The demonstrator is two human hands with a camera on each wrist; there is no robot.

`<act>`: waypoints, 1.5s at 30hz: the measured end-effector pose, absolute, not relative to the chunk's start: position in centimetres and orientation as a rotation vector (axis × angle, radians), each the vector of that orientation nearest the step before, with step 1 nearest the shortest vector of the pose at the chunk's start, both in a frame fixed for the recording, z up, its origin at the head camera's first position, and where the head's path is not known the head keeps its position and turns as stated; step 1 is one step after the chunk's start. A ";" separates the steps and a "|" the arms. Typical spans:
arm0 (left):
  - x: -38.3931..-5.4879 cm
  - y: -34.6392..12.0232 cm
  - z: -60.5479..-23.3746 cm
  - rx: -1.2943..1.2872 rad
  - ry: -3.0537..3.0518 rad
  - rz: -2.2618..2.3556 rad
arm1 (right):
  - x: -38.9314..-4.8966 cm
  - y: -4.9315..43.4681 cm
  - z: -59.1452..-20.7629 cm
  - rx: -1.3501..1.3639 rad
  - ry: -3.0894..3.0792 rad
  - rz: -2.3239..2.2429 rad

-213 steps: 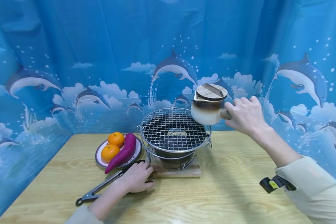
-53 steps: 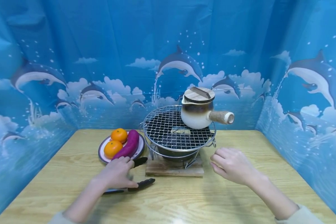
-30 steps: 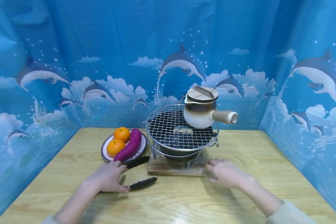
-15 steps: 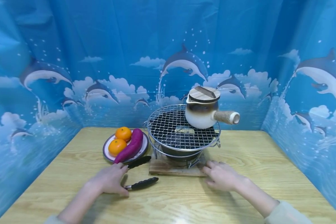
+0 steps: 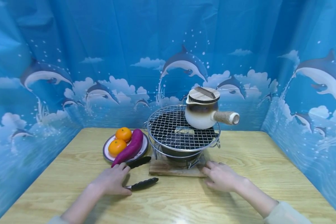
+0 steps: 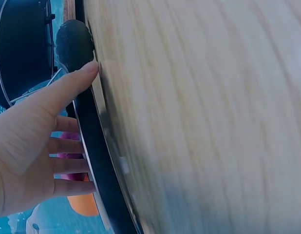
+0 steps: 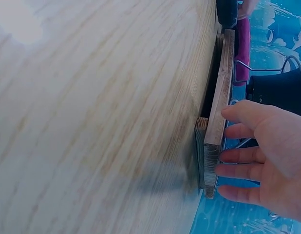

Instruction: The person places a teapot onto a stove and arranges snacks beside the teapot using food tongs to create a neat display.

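Observation:
My left hand [image 5: 112, 180] rests over a pair of tongs with black handles [image 5: 144, 184] lying spread on the table; its thumb lies on one handle and straight fingers extend toward the other side. In the left wrist view the thumb touches the dark handle [image 6: 75, 44]. My right hand [image 5: 221, 176] is at the right end of a wooden board [image 5: 176, 170], its fingers fairly straight along the edge, as the right wrist view shows. On that board stands a round charcoal grill with a wire mesh [image 5: 170, 132]. A lidded side-handled clay pot [image 5: 200, 116] sits on the mesh's right side.
Left of the grill, a white plate with a dark rim [image 5: 105, 152] bears two oranges [image 5: 117, 147] and a purple sweet potato [image 5: 133, 147]. The pot's wrapped handle [image 5: 224, 117] juts right past the mesh. A blue dolphin curtain [image 5: 123, 56] encloses the wooden table [image 5: 240, 149].
My right hand held the clay pot by its handle at the mesh's right edge, let go, and came down to the board. My left hand shifted left along the tongs, whose handles now show.

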State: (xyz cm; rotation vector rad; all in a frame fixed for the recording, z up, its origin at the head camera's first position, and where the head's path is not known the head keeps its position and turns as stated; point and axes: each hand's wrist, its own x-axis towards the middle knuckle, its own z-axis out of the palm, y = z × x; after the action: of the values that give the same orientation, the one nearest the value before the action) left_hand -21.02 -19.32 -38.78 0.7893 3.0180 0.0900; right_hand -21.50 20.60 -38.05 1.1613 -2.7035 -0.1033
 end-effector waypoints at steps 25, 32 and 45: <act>-21.0 -19.7 -38.7 0.607 2.955 0.297 | -21.7 20.2 -37.8 1.172 -2.696 -0.117; -21.1 -19.5 -38.8 0.601 2.956 0.277 | -21.5 20.1 -37.9 1.169 -2.702 -0.104; -20.9 -19.3 -38.4 0.544 2.922 0.317 | -21.6 20.1 -38.3 1.163 -2.696 -0.107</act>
State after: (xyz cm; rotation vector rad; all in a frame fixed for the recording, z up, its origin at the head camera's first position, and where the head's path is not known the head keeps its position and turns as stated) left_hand -20.86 -19.30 -38.39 0.5445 2.9218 0.3171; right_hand -21.64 20.07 -38.29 1.1628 -2.6955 -0.1065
